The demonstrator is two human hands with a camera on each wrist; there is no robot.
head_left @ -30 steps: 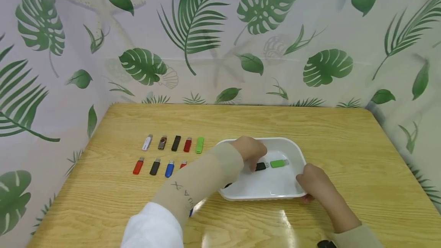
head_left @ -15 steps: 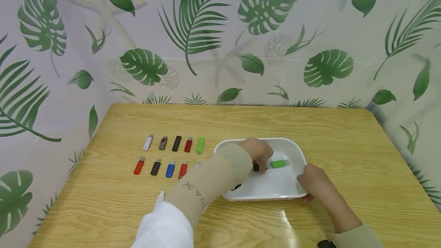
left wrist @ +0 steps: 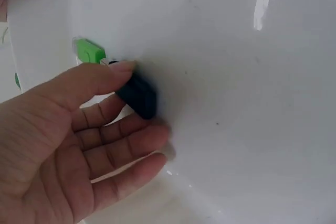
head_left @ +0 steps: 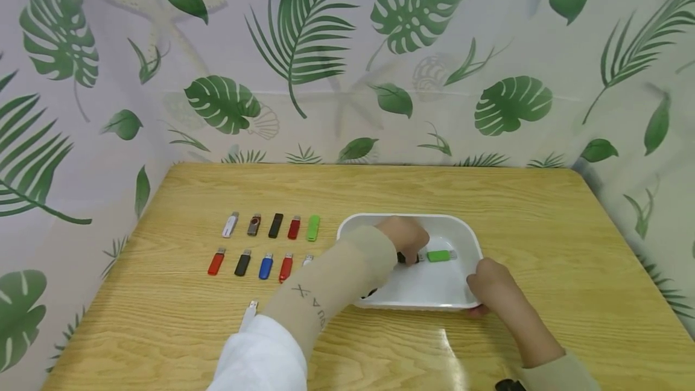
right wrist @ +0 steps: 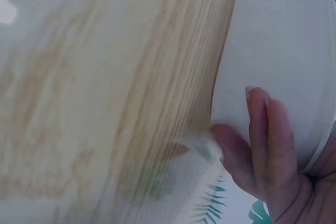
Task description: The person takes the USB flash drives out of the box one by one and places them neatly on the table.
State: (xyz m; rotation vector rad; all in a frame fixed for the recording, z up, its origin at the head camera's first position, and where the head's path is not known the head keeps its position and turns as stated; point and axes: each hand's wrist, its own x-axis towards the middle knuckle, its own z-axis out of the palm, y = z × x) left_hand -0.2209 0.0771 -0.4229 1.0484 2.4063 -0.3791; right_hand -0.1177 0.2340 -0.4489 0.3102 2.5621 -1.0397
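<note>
My left hand [head_left: 404, 235] reaches down into a white plastic tub [head_left: 423, 305]. In the left wrist view, its thumb and fingers pinch a dark USB stick [left wrist: 137, 95], its body partly covered by the thumb. Just beyond that stick lies a bright green USB stick [head_left: 438, 256] on the tub's floor. At the tub's right end, my right hand [head_left: 494, 282] grips the rim, thumb over the edge. The right wrist view shows its fingers [right wrist: 278, 140] against the outer wall. Another dark item [head_left: 369, 292] peeks out beside the left forearm at the tub's near-left corner.
Left of the tub, USB sticks lie in rows on the wooden table [head_left: 163, 318], among them a white one [head_left: 230, 225], a blue one [head_left: 265, 266] and a green one [head_left: 313, 228]. A light stick [head_left: 250, 314] lies partly under the left sleeve. Leaf-patterned cloth [head_left: 336, 113] stands behind.
My left hand has moved slightly right and its fingers have come round the dark USB stick. The forearm's shift uncovers the light stick by the sleeve. My right hand keeps its grip.
</note>
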